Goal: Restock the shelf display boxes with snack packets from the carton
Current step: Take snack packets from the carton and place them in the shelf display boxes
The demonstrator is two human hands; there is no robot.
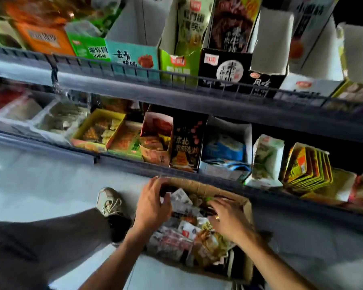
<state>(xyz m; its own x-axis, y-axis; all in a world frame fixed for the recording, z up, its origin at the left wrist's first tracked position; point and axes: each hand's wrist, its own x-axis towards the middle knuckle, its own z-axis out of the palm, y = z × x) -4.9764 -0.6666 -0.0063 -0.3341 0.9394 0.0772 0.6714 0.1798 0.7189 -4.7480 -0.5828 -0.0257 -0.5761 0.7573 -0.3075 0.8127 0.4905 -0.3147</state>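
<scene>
Head view: the carton (pixel 244 208) sits on the floor (pixel 40 185), its far rim just under the lower shelf (pixel 134 166) edge; open floor lies to its left, beside a shoe (pixel 109 200). Packets (pixel 184 231) fill the carton. Both hands reach in from above. The left hand (pixel 150 203) curls its fingers around a packet at the far rim. The right hand (pixel 226 218) lies spread, fingers straight, on the packets. Display boxes (pixel 157 139) line 2 shelves above.
</scene>
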